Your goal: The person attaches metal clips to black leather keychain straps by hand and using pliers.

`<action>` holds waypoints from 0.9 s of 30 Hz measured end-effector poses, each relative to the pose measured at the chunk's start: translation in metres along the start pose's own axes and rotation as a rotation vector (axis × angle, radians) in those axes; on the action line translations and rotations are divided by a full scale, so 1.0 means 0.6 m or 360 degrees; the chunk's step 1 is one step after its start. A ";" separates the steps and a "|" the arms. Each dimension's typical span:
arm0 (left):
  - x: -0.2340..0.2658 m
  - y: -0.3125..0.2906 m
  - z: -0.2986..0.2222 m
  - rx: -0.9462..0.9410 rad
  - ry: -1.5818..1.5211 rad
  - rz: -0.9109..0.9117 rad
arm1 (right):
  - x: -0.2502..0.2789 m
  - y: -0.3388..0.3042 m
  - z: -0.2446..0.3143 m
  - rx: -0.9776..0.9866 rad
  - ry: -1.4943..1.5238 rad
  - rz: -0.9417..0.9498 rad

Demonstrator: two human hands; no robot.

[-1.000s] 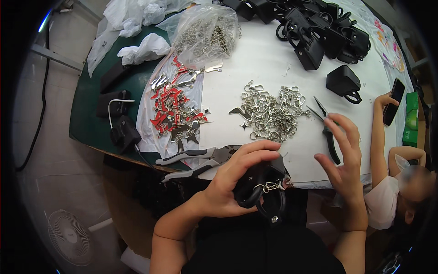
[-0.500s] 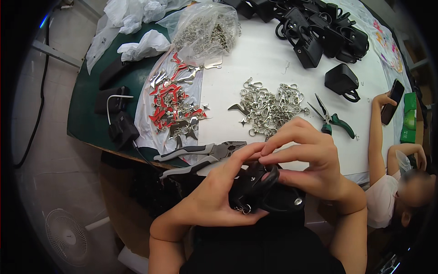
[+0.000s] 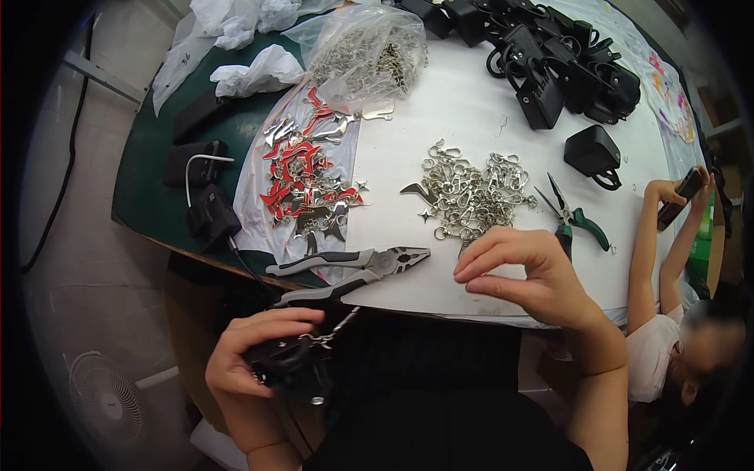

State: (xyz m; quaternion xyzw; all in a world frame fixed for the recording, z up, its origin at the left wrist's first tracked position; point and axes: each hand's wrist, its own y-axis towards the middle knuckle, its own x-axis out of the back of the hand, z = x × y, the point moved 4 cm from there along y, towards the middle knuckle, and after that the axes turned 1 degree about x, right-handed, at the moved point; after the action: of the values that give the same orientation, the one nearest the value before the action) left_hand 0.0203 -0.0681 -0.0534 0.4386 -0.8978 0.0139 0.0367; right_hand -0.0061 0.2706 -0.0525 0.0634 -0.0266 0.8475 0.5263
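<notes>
Low at the left, in front of the table edge, my left hand (image 3: pixel 250 353) grips a small black bag (image 3: pixel 294 369) with a round metal stud. A short silver chain (image 3: pixel 344 320) sticks up from the bag's top. My right hand (image 3: pixel 526 275) hovers over the table's front edge, fingers bent and thumb slightly apart from them, with nothing visible between the tips. Just beyond it lies a heap of silver swivel clasps (image 3: pixel 475 192). Large grey-handled pliers (image 3: pixel 353 271) rest between my hands, and green-handled needle-nose pliers (image 3: pixel 573 216) lie to the right.
Red and silver charms (image 3: pixel 302 180) cover white plastic at the left. Behind them sits a clear bag of chains (image 3: pixel 365 59). Black bags (image 3: pixel 565 71) are piled at the far right, one (image 3: pixel 593 153) apart. A person at the right holds a phone (image 3: pixel 682 196).
My hands have parted. The left has carried the black bag down and left, off the table edge; the right has let go of it. The co-worker's second hand has risen to the phone.
</notes>
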 end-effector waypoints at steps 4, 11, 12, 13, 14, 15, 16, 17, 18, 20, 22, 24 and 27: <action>0.115 -0.167 0.051 0.0480 0.0082 -0.0314 | 0.029 0.050 -0.015 0.0090 -0.0555 -0.0292; 0.194 -0.322 0.114 0.1190 0.0749 -0.0863 | 0.028 0.116 -0.024 0.0384 -0.1256 -0.0203; 0.195 -0.323 0.111 0.1190 0.0826 -0.1050 | 0.028 0.116 -0.023 0.0371 -0.1243 -0.0167; 0.173 -0.277 0.088 0.0952 0.0767 -0.1317 | 0.026 0.116 -0.023 0.0352 -0.1236 -0.0127; 0.154 -0.232 0.069 0.0767 0.0794 -0.1331 | 0.023 0.114 -0.023 0.0297 -0.1247 -0.0069; 0.137 -0.187 0.053 0.0578 0.0814 -0.1339 | 0.020 0.107 -0.022 0.0238 -0.1263 -0.0014; 0.118 -0.143 0.032 0.0388 0.0836 -0.1348 | 0.020 0.101 -0.020 0.0185 -0.1276 0.0041; 0.093 -0.088 0.013 0.0249 0.0924 -0.1123 | 0.024 0.095 -0.022 0.0123 -0.1319 0.0074; 0.067 -0.036 -0.006 0.0112 0.1014 -0.0898 | 0.031 0.089 -0.023 0.0067 -0.1357 0.0107; 0.020 0.055 -0.025 -0.0131 0.1103 -0.0487 | 0.032 0.077 -0.025 0.0109 -0.1356 0.0107; -0.010 0.112 -0.028 -0.0295 0.1120 -0.0273 | 0.019 0.063 -0.028 0.0336 -0.1264 0.0055; -0.020 0.155 -0.025 -0.0349 0.1210 -0.0224 | 0.009 0.050 -0.030 0.0371 -0.1366 0.0036; 0.002 0.206 -0.008 -0.0199 0.1207 -0.0332 | 0.008 0.043 -0.044 0.0406 -0.1422 0.0007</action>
State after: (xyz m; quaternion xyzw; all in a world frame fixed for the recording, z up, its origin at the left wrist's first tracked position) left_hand -0.0775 0.0070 -0.0477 0.4882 -0.7703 0.1164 0.3934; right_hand -0.0337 0.2662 -0.0774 0.4866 -0.1464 0.7347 0.4495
